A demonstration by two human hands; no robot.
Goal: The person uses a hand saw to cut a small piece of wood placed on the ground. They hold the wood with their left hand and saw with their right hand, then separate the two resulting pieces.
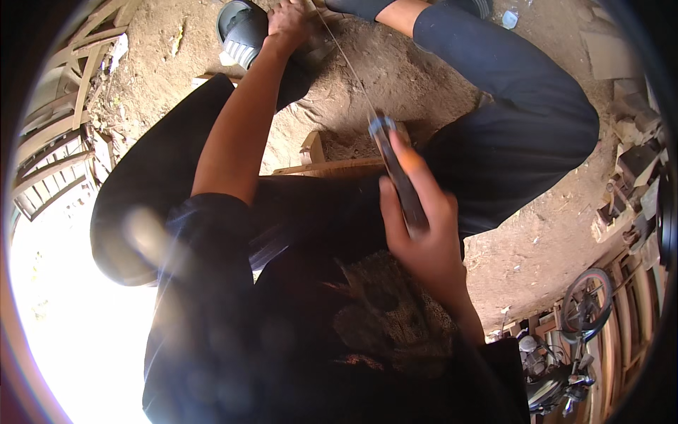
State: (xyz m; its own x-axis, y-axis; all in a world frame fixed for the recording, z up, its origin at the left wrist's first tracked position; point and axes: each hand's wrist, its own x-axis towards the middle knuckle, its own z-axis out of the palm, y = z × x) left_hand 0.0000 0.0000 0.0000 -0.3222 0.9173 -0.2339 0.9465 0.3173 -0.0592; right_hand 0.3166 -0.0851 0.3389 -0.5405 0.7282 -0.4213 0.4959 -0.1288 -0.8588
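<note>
My right hand (424,212) is wrapped around the dark handle of a long, thin-bladed tool (401,177), with a bluish collar where the blade begins. Its narrow blade (346,60), seen nearly edge-on, runs up and left toward the top edge. Motion smears the handle and fingers a little. At the top, beside a dark grey shoe (244,32), my left hand (288,22) reaches down with its fingers bent. The picture's edge cuts off the fingertips, and what they hold cannot be made out. The blade's far end passes close to that hand.
Between my bent legs lies a low wooden board (346,168) with a small upright wood block (311,147) by it. Bare earth spreads around. Wooden frames (53,134) stand at left, wood scraps (632,169) at right, and a motorcycle (558,385) at lower right.
</note>
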